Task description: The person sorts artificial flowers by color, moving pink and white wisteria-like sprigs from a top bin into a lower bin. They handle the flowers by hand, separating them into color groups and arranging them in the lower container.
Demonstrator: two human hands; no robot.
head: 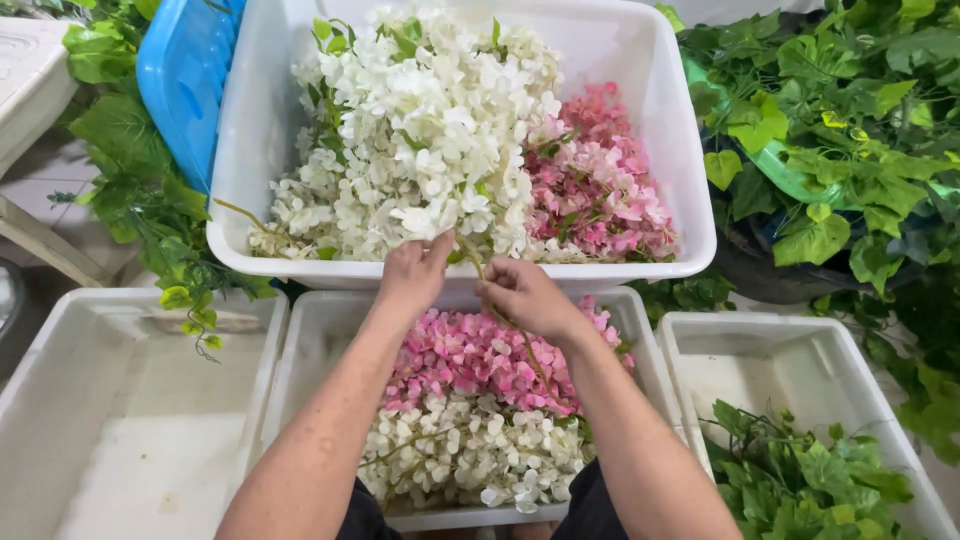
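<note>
Both hands, left hand [415,272] and right hand [520,295], pinch one flower stem [470,262] at the far bin's [690,200] 6 o'clock rim; near bin [310,340] roughly half filled, far bin heaped.

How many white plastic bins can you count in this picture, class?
4. One large white bin at the top holds white and pink flowers; three sit in the near row: left, middle with flowers, right with leaves. Foliage may hide others.

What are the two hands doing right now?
Left hand: closed, pinching a white artificial flower spray.
Right hand: closed around a thin green stem.
</note>
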